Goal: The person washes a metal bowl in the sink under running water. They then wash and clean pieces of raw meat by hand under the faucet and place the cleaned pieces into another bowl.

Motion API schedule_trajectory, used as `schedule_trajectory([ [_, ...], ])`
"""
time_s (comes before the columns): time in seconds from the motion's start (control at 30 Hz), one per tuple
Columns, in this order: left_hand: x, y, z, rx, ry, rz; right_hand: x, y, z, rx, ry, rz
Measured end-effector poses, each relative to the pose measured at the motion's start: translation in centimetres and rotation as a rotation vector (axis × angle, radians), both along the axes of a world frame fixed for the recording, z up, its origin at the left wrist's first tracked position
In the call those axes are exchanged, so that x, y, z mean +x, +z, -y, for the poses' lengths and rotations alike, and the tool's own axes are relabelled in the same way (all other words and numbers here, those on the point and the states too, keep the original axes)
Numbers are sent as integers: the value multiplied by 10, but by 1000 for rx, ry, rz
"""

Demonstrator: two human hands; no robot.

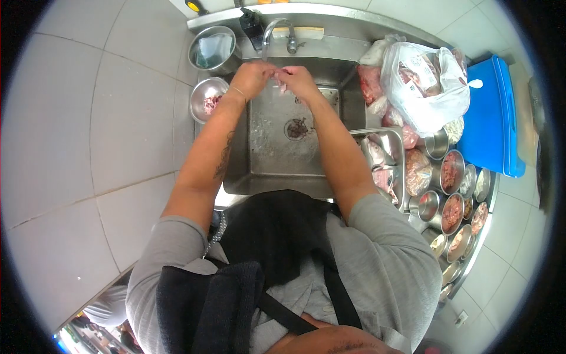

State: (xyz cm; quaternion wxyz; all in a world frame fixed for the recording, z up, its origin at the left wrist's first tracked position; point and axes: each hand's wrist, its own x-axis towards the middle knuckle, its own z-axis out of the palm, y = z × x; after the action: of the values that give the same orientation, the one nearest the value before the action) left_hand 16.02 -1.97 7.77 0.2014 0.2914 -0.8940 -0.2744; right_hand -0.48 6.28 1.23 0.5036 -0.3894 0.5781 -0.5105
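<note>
My left hand (pixel 252 79) and my right hand (pixel 299 81) meet beneath the curved tap (pixel 278 22), over the far side of the steel sink (pixel 277 156). Between them the closed fingers grip a small, soft, pinkish piece of meat (pixel 282 86); its exact kind cannot be made out. Dark scraps (pixel 298 128) lie over the drain below. Just left of the sink, near my left wrist, a steel bowl (pixel 197 101) holds pink and dark red pieces.
A steel pot (pixel 193 56) and a black bottle (pixel 252 28) stand behind. Right of the sink are a tray (pixel 402 177) with fish, a white plastic bag (pixel 395 71) of meat, several steel containers of food (pixel 452 213) and a blue bin (pixel 486 118).
</note>
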Motion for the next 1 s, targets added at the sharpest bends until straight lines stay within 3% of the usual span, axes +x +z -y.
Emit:
schedule_trajectory([
  [0.07, 1, 1, 0, -80, 5, -17, -1, -6, 6, 12, 20, 107],
  [0.2, 4, 1, -9, 58, 55, -62, 1, -3, 0, 7, -23, 230],
  [0.27, 4, 0, -17, 114, 56, -75, -1, 2, -8, 26, -26, 196],
  [0.47, 3, 4, -26, -72, -55, -14, -7, 6, -22, -2, 23, -40],
  [0.67, 1, 7, -28, -234, -60, 81, -10, 14, -28, 0, 91, -61],
  [0.77, -1, 6, -29, -213, 20, -35, -5, 16, -30, -3, 56, 80],
  [0.93, -2, 9, -25, 143, 355, -172, -6, 23, -37, 7, 13, 201],
  [1.0, 0, 8, -11, 106, 389, -132, -7, 25, -43, 17, 4, 245],
])
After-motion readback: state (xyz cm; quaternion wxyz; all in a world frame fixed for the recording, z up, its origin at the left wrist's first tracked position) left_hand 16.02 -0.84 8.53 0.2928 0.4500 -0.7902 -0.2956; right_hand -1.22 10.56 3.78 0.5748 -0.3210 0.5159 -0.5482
